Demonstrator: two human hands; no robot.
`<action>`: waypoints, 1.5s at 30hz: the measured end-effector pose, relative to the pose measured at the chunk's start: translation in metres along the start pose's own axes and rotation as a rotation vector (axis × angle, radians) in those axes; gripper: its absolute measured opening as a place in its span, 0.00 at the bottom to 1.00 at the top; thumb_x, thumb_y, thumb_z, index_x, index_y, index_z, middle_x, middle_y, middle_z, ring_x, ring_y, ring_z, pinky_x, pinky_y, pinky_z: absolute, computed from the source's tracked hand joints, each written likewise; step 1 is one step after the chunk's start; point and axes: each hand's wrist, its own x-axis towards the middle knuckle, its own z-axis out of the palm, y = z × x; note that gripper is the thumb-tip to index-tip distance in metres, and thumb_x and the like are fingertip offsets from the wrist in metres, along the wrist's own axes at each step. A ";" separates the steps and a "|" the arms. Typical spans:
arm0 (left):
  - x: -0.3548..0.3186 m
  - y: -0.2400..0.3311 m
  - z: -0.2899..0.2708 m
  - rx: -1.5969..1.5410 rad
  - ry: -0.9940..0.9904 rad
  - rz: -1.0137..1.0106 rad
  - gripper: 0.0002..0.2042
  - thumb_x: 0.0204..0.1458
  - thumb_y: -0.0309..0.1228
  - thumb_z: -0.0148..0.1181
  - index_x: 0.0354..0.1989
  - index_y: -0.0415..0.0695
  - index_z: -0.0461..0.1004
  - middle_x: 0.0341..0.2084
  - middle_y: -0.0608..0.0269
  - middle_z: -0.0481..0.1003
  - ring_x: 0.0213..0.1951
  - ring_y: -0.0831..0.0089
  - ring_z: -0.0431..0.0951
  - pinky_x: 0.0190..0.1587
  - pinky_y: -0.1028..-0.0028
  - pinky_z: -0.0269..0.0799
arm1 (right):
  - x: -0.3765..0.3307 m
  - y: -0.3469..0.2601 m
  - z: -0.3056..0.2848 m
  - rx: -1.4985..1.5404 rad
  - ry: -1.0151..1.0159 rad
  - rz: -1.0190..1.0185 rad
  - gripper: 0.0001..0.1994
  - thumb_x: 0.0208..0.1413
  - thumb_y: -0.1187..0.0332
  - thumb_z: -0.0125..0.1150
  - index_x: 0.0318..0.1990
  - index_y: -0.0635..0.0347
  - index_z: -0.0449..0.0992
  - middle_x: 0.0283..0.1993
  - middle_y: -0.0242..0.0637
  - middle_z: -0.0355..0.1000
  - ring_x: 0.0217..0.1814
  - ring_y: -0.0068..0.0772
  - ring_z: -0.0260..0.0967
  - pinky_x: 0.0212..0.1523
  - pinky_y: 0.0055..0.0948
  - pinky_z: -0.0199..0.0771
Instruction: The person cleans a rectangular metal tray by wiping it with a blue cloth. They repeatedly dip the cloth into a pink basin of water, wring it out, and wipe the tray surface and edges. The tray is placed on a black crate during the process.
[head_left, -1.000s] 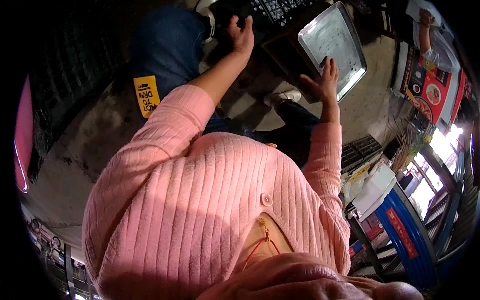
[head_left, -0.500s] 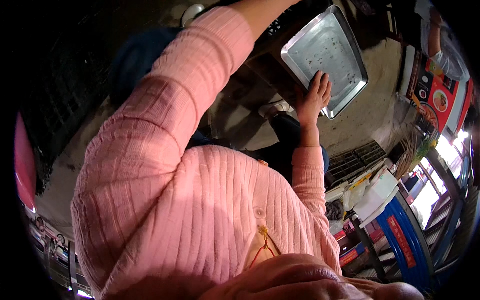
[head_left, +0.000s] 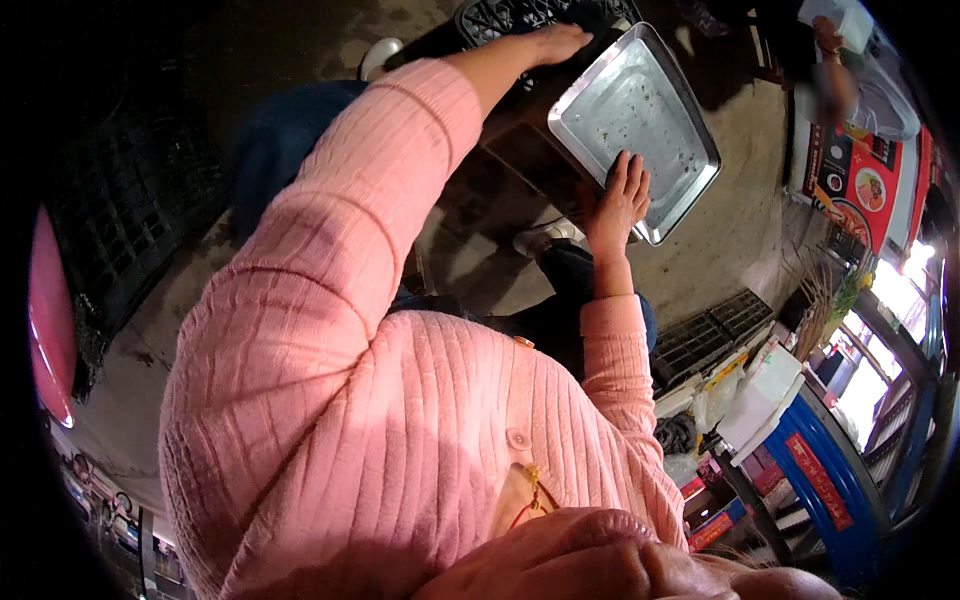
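Note:
My right hand (head_left: 617,205) grips the near edge of a shallow rectangular metal tray (head_left: 655,110), its fingers lying over the rim onto the inside. The thumb is hidden. Small dark specks dot the tray's bottom. Beyond the tray's far left corner, my left hand (head_left: 560,45) is beside a black openwork plastic crate (head_left: 515,15). Its fingers look curled together against something dark that I cannot make out. A brown box-like thing (head_left: 530,150) shows below the tray's left edge.
On the right, another person (head_left: 880,90) has a hand by a pale container (head_left: 845,20), near a red printed panel (head_left: 870,190). Black crates (head_left: 710,330), a white box (head_left: 765,385) and a blue curved object (head_left: 830,480) stand nearer. A pink rounded thing (head_left: 52,320) is far left.
My left hand has come down into view beside the black crate. The tray and my right hand appear slightly farther left. The other person's hand and pale container now show at upper right.

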 end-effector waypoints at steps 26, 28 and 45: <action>-0.208 0.023 -0.078 -0.311 0.102 -0.474 0.14 0.55 0.37 0.48 0.40 0.40 0.74 0.36 0.53 0.76 0.35 0.64 0.76 0.40 0.62 0.70 | 0.006 -0.036 -0.016 0.095 -0.081 0.028 0.49 0.36 0.74 0.67 0.67 0.43 0.44 0.71 0.34 0.40 0.72 0.48 0.36 0.64 0.59 0.40; -0.208 0.047 -0.071 -0.465 0.100 -0.517 0.15 0.56 0.38 0.47 0.39 0.40 0.74 0.34 0.53 0.76 0.35 0.63 0.76 0.41 0.63 0.71 | -0.003 -0.023 -0.024 0.064 -0.082 0.059 0.49 0.36 0.74 0.67 0.67 0.42 0.43 0.71 0.34 0.40 0.72 0.48 0.36 0.64 0.59 0.40; -0.210 0.154 -0.101 -1.598 -0.361 -0.035 0.24 0.57 0.44 0.36 0.46 0.39 0.71 0.41 0.50 0.75 0.43 0.54 0.74 0.54 0.59 0.65 | 0.004 -0.005 0.004 0.017 0.056 0.091 0.27 0.56 0.72 0.42 0.64 0.41 0.51 0.69 0.31 0.45 0.70 0.47 0.41 0.62 0.60 0.44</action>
